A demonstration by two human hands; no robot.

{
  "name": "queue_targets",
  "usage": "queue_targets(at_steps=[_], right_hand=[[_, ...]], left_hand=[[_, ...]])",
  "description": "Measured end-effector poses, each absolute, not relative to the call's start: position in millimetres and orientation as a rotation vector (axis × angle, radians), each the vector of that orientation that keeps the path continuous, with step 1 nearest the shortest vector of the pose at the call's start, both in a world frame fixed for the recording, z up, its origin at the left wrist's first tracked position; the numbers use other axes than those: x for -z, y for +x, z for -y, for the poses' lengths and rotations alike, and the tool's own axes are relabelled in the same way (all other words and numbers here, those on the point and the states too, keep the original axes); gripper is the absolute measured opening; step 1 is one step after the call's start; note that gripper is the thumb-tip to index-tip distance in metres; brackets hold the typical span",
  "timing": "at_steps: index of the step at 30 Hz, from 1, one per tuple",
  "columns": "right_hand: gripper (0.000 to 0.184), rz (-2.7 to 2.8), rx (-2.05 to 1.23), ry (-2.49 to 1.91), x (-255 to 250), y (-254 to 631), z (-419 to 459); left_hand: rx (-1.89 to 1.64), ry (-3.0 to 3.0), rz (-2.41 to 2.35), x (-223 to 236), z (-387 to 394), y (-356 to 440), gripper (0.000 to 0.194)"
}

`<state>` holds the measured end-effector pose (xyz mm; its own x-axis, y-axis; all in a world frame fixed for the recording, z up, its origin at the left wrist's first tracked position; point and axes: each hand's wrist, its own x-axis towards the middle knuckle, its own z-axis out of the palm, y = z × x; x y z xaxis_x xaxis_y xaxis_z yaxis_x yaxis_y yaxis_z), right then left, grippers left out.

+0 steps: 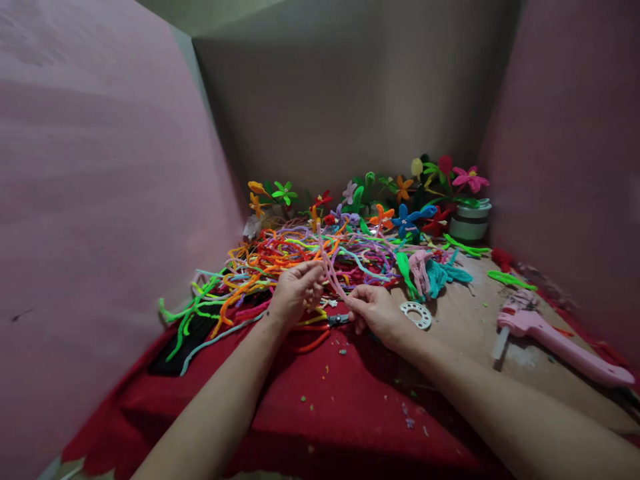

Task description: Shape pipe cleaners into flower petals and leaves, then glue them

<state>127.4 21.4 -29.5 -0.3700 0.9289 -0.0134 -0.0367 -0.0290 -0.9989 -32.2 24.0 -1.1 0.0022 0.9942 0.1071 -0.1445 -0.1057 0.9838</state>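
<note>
Table surface (350, 407) covered with red cloth; brown board (465, 320) laid over right part. Large tangle of multicoloured fuzzy stems (300, 257) heaped across far middle and left; black flat item (175, 350) partly covered by green stems. Pliers (338, 320) placed at near edge of heap. White ring with holes (416, 315) laid on board, near teal fuzzy bundle (443, 275). Pink glue gun (555, 337) rested on right of board. White-and-dark striped pot (470, 220) stood at far right. Small coloured scraps (410, 423) scattered on cloth.
</note>
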Motion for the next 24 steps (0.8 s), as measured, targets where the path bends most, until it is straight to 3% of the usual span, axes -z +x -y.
queue_targets(at_steps=[5,15,24], right_hand=[[0.032,1.422,-1.608,-0.912,27,131,-17],[0.021,1.487,-1.581,-0.915,21,138,-15],[0.014,1.472,-1.613,-0.957,25,139,-23]], left_hand=[[-0.971,1.186,-1.016,8,-13,-26,0.029],[-0.975,1.097,-1.036,3,-18,-27,0.016],[-0.976,1.089,-1.058,14,-15,-18,0.019]])
